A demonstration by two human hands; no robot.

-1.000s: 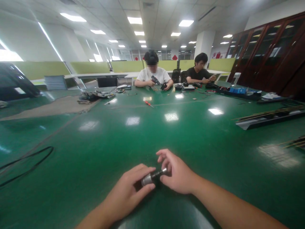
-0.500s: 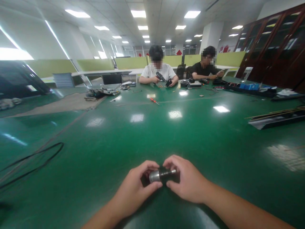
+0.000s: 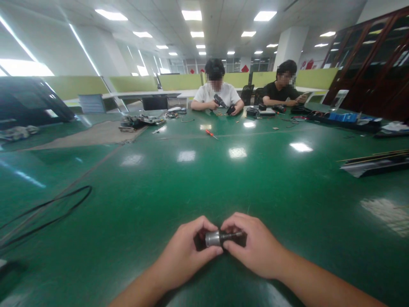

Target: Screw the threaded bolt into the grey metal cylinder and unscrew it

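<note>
A silver metal cylinder with a narrower dark shaft (image 3: 213,238) lies crosswise between my hands, just above the green table (image 3: 179,187). My left hand (image 3: 188,247) curls round the cylinder, thumb along its near side and fingers along its far side. Around the shaft, my right hand (image 3: 252,243) is closed, with its thumb and fingertips near where shaft and cylinder meet. The shaft points toward my right palm. What exactly this part is I cannot make out.
A red screwdriver (image 3: 211,134) lies farther out. At left is a black cable loop (image 3: 73,204); at right, a dark metal channel (image 3: 367,166) with thin rods. Across the table, one person in white (image 3: 217,96) holds a power drill (image 3: 220,100); another in black (image 3: 284,91) sits alongside.
The right thumb and fingertips have closed in around the shaft, nearer the cylinder. The whole view has shifted slightly, with the scene moving to the right.
</note>
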